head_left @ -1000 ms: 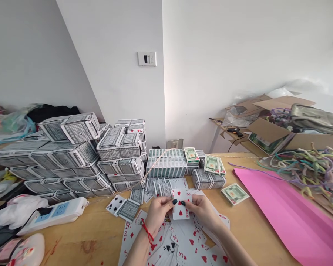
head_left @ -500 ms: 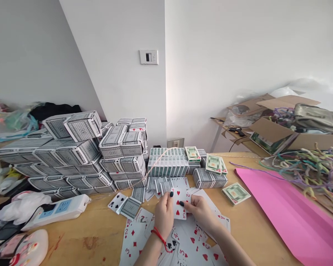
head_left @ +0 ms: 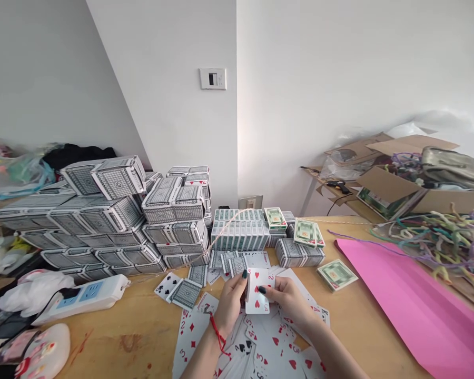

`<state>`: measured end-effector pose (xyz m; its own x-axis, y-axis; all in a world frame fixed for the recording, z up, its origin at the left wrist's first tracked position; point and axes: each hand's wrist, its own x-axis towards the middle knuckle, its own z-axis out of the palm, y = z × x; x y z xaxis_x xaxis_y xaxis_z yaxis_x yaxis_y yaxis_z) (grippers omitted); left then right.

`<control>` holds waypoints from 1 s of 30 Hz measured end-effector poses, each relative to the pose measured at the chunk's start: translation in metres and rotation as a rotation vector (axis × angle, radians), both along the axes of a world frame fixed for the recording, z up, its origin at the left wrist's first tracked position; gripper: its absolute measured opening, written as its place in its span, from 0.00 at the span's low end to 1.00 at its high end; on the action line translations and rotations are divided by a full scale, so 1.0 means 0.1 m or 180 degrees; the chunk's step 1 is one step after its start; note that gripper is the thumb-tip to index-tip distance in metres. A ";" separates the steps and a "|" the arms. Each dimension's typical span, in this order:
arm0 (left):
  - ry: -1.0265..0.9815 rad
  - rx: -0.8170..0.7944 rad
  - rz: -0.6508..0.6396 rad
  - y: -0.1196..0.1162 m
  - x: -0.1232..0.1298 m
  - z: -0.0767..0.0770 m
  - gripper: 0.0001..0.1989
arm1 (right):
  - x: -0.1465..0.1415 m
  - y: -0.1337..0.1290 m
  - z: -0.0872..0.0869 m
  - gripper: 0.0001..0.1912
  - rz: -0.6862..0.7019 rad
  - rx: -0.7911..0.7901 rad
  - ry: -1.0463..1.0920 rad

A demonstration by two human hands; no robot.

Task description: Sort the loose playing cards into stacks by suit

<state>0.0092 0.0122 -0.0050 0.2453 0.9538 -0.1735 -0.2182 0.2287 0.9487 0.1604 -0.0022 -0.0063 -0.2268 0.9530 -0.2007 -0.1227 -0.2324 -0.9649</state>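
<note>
My left hand [head_left: 232,299], with a red string at its wrist, grips a small stack of playing cards from the left side. The three of hearts [head_left: 257,300] faces up at the front. From the right, my right hand [head_left: 287,301] pinches the cards, its thumb lying on the three's face. Part of another card shows behind, by the right fingers. Beneath both hands spreads a loose pile of playing cards [head_left: 268,347], mostly hearts, with diamonds and some black suits. A few cards [head_left: 185,293] with patterned grey backs lie just left of the hands.
Blocks of grey-backed cards [head_left: 102,216] are stacked at the left and back. Green card boxes [head_left: 336,275] sit at the right, near a pink sheet [head_left: 403,305]. A white power strip [head_left: 90,297] lies left. Colourful pipe cleaners [head_left: 446,242] and a cardboard box [head_left: 442,202] fill the far right.
The three of hearts has shifted slightly right, away from my left fingers, and its face is more uncovered. My left hand has moved a little left and tilted.
</note>
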 end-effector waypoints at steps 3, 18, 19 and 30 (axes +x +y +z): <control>0.0143 0.0090 -0.0028 0.00 0.00 -0.01 0.21 | 0.00 0.00 0.02 0.18 0.0023 -0.0003 0.0029; 0.1286 0.1207 0.0480 -0.02 0.02 -0.04 0.18 | -0.02 -0.01 -0.05 0.21 -0.0280 0.0082 -0.0153; 0.1298 0.1221 0.0488 -0.02 0.03 -0.05 0.18 | -0.03 0.00 -0.06 0.21 -0.0364 0.0109 -0.0152; 0.1095 0.1058 0.0036 -0.02 0.02 -0.07 0.12 | 0.01 0.05 -0.12 0.22 -0.0740 0.0180 -0.0381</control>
<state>0.0108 0.0101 -0.0123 0.2166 0.9736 0.0722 0.1205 -0.1000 0.9877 0.1617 0.0031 -0.0184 0.0217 0.9872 -0.1579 -0.0508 -0.1567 -0.9863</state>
